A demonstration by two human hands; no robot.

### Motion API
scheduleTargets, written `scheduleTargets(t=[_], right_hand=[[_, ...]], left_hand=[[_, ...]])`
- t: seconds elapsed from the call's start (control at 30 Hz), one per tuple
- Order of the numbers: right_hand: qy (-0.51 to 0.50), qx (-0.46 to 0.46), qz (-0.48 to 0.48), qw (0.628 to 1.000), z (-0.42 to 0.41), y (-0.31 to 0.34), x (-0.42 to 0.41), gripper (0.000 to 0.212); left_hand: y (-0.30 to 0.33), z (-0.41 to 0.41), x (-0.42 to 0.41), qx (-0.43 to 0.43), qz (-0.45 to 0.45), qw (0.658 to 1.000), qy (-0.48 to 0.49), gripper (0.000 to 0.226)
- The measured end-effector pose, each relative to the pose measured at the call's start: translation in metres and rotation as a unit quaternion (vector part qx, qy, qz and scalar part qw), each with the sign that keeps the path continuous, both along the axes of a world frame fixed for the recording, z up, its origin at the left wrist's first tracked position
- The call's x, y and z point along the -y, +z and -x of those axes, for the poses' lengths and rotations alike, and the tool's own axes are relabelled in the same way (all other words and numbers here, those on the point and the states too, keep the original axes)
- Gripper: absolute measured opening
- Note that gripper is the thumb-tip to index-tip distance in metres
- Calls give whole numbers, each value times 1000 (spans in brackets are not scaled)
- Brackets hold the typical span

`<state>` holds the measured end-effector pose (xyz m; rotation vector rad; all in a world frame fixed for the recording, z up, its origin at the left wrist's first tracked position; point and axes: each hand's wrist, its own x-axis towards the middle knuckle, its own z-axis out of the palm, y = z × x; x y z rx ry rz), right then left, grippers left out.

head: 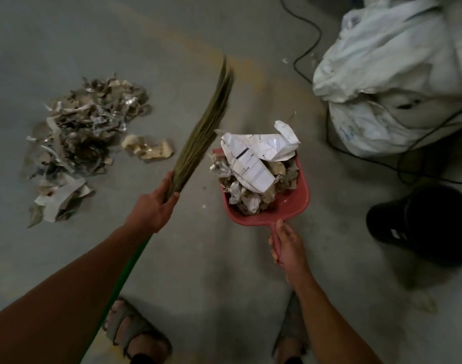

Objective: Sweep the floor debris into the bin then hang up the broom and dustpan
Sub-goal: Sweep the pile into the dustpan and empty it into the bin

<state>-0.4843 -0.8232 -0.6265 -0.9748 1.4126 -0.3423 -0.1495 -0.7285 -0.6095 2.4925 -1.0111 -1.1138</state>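
My left hand (156, 206) grips a grass broom (209, 122) where the bristles meet its green handle; the bristles point up and away, off the floor. A red dustpan (285, 206), piled with crumpled paper and scraps (253, 164), is held above the floor by its handle in my right hand (287, 248). A heap of torn paper and cardboard debris (80, 143) lies on the floor to the left, with a loose crumpled piece (148, 149) beside it.
A large white sack (398, 80) sits at the upper right with black cables (308, 46) running around it. A dark round object (421, 222) stands at the right. My sandalled feet (130, 329) are at the bottom. Grey concrete floor (67, 48) lies all around.
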Motion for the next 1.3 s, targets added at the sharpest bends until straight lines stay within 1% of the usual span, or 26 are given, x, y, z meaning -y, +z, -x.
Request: scheduleTargets(t=[0.1, 0.2, 0.3, 0.5, 0.57, 0.67, 0.73, 0.87, 0.93, 1.1, 1.2, 1.3], right_hand=[[-15, -16, -4, 1000, 71, 4, 24, 42], [-32, -36, 4, 999, 142, 11, 45, 47], [-70, -47, 8, 996, 208, 17, 60, 54], [-149, -69, -13, 986, 306, 32, 70, 40], [-171, -66, -13, 983, 330, 39, 70, 39], [-201, -74, -14, 977, 360, 44, 68, 43], [-233, -67, -25, 970, 377, 45, 70, 41], [-288, -32, -69, 955, 407, 43, 84, 36], [-300, -19, -100, 949, 423, 47, 94, 35], [-284, -6, -171, 943, 456, 70, 127, 37], [-256, -28, -197, 946, 474, 79, 144, 43], [-231, -50, -214, 948, 491, 87, 158, 43]], left_hand=[[-6, 65, 27, -12, -12, 1000, -22, 63], [-14, 129, 54, -13, -22, 996, -87, 66], [-18, 188, 81, -14, -12, 988, -155, 68], [-10, 288, 139, -22, -5, 966, -257, 68], [-4, 312, 157, -23, 0, 958, -287, 68], [4, 341, 181, -15, -2, 950, -313, 67], [7, 355, 195, -14, -6, 948, -318, 67], [16, 377, 212, -12, -36, 944, -326, 66], [20, 387, 218, -10, -48, 942, -331, 66], [23, 406, 228, -5, -72, 940, -334, 66], [27, 415, 232, -12, -69, 942, -327, 66], [28, 421, 236, -15, -83, 941, -328, 66]])
